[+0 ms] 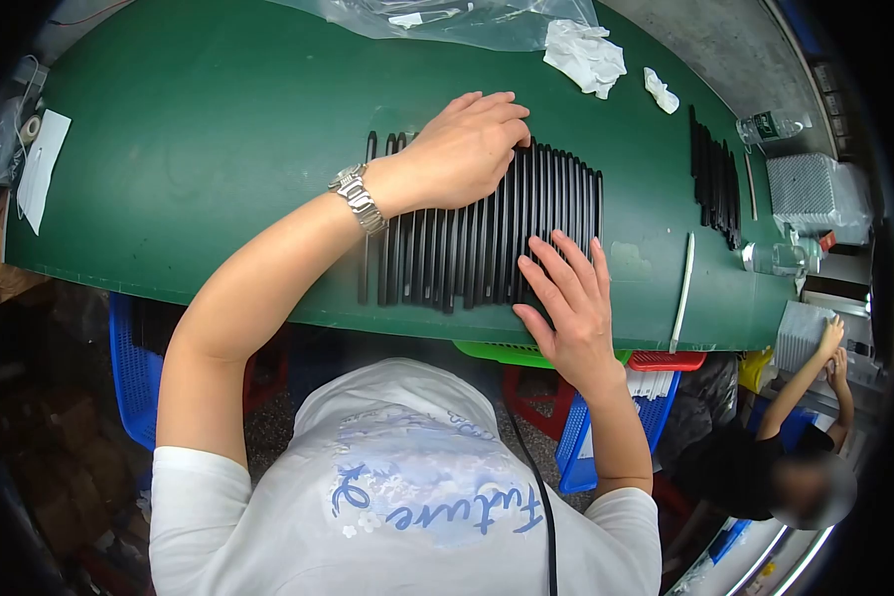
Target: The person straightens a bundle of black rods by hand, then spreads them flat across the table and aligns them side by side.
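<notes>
In the head view, a row of slim black glossy rods [480, 248] lies side by side on the green table [219, 119], in front of the person. The left hand [472, 149] bends its fingers over the rods' upper ends; whether it grips one, I cannot tell. The right hand [576, 318] is open, fingers spread, at the row's lower right. A thin whitish strip [683, 293] lies further right.

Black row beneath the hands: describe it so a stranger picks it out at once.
Start at the green table. Near its front edge, mid-picture, lies the row of black rods, left hand and right hand over it. Unlike the narrower black bunch at the table's right end, it spreads wide.
</notes>
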Available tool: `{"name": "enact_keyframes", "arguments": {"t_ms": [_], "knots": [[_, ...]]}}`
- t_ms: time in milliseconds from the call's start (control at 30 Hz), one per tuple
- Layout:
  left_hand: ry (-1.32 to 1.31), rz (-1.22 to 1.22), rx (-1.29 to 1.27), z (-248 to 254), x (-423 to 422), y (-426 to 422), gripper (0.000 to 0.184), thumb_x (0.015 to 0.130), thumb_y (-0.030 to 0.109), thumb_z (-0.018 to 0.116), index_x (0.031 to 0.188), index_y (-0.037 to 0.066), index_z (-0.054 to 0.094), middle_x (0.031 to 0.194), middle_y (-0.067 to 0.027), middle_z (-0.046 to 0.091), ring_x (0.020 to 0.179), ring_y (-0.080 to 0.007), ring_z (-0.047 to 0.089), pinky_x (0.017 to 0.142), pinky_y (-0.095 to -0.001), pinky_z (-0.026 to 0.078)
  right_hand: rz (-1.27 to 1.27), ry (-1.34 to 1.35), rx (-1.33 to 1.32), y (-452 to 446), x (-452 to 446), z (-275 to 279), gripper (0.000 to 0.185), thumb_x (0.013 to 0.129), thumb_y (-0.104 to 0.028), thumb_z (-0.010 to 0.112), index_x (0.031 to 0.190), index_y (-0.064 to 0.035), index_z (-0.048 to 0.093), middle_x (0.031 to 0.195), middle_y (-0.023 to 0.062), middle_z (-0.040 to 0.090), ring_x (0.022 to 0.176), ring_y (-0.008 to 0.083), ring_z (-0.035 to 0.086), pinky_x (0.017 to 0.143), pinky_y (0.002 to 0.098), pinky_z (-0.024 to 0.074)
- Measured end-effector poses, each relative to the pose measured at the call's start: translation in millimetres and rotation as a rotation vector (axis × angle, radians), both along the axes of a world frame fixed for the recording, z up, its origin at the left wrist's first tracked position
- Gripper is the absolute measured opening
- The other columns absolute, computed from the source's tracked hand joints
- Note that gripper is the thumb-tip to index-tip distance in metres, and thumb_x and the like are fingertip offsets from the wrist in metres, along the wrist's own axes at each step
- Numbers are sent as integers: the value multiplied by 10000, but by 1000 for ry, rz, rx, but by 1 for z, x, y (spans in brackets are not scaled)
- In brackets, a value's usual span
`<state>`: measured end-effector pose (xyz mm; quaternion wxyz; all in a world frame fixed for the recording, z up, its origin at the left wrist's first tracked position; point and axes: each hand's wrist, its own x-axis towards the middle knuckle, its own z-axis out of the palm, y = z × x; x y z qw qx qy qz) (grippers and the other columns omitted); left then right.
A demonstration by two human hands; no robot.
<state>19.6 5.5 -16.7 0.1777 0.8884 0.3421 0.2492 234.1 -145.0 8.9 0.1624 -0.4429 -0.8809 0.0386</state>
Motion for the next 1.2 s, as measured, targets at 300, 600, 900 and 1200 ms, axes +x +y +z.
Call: {"name": "enact_keyframes", "arguments": {"t_ms": [300,600,900,1200], "knots": [[-236,-84,-248,18,-15,-1,352,883,232,719,1175,84,590,1344,-87,594,1358,-287,470,1209,-523,215,-9,6,122,-5,-2,-6,598,655,-145,835,1222,-81,658,1354,110,592,1309,303,522,1118,611,314],[-373,-88,-313,16,-13,-8,399,845,251,780,1124,52,577,1123,-49,662,1116,-207,583,1067,-391,396,42,19,172,-10,-5,-4,558,642,-146,831,1174,-78,676,1261,103,646,1254,293,575,1116,619,318],[-599,-72,-707,21,-17,-5,209,950,201,679,1017,24,590,917,-25,665,896,-79,613,847,-254,480,79,219,110,-16,-12,13,487,681,-48,794,1154,-26,682,1071,111,696,1040,304,672,1038,525,441],[-692,-217,-729,27,-17,-13,171,944,182,695,972,33,616,939,-52,717,917,-89,658,871,-266,514,-363,806,-484,-41,-18,12,493,859,89,628,1344,36,559,884,71,689,712,93,626,659,234,512]]}}
